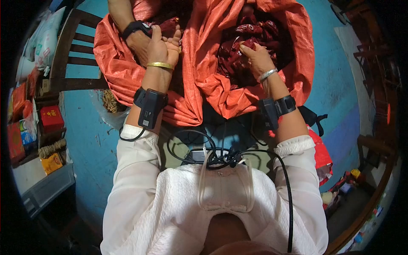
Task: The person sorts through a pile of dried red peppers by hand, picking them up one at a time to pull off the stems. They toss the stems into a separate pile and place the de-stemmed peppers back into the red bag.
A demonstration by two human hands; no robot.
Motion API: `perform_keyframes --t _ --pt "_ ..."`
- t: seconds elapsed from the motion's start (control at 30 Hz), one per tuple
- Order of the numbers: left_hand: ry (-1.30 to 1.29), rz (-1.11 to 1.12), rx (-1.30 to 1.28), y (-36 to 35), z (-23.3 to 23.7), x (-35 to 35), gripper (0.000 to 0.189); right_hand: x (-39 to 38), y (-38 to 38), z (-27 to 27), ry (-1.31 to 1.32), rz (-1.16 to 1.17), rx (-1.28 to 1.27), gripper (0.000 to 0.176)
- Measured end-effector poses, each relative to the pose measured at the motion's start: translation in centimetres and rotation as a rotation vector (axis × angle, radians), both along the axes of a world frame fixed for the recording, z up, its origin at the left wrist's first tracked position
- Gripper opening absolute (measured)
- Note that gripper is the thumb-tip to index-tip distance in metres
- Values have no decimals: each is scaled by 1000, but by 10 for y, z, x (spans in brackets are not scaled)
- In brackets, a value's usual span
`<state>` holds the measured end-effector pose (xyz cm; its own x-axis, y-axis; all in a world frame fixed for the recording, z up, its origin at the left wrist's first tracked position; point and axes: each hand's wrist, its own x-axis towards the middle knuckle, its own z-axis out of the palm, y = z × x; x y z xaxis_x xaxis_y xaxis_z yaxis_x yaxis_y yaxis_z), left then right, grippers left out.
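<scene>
Two orange woven sacks stand open side by side. Dark red dried chillies (248, 29) fill the right sack (304, 38). My left hand (165, 50), with a gold bracelet, is over the left sack (121, 80), palm up, fingers apart and slightly curled, with nothing seen resting in it. My right hand (257, 57), with a silver bracelet, reaches into the right sack, thumb and fingers closed on a dark red chilli (250, 44). Another person's hand (140, 44), wearing a black wrist strap, is beside my left hand, near red chillies (168, 26) at the left sack's mouth.
A dark wooden chair (63, 63) stands at the left. Below it are a clear plastic bag of brown dried material (111, 102) and a shelf with red boxes (52, 118). Black cables (229, 158) hang before my chest. A red bag (321, 153) lies by my right elbow.
</scene>
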<state>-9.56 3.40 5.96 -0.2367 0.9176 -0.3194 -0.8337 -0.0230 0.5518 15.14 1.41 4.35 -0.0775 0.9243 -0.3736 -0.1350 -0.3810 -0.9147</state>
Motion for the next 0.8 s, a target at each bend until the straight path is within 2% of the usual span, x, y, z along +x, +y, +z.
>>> perform_keyframes --t 0.1,0.13,0.17,0.3,0.4,0.5,0.57,0.6,0.63,0.67,0.73,0.8 --pt "-13 -60 77 4 -10 -6 29 0 0 -4 34 19 -11 14" --pt "-19 5 78 1 -2 1 30 -1 -1 -2 51 24 -16 14" --pt "-209 -289 301 5 -26 -20 30 -1 -2 -1 47 18 -20 14" --pt "183 -58 182 -18 14 27 32 -3 -2 -2 86 51 -46 14" --pt "280 -111 260 -21 14 31 38 -6 -2 0 83 70 -77 14" --pt "378 -138 303 -21 17 35 47 -3 -1 -7 197 127 -88 14" --pt "431 -88 443 -22 21 36 56 -2 -2 -9 317 47 -132 14" --pt "562 -126 491 -24 26 37 66 -3 -2 -8 318 47 -131 14" --pt "562 -128 490 -23 25 36 66 -4 -3 -7 299 -27 -151 13" --pt "666 -107 598 -22 23 34 68 -6 -4 -7 279 -101 -172 13" --pt "804 -94 765 -19 22 30 71 -7 -2 -9 278 -99 -183 12" --pt "848 -100 812 -20 26 33 69 -8 -4 -13 276 -103 -203 12"
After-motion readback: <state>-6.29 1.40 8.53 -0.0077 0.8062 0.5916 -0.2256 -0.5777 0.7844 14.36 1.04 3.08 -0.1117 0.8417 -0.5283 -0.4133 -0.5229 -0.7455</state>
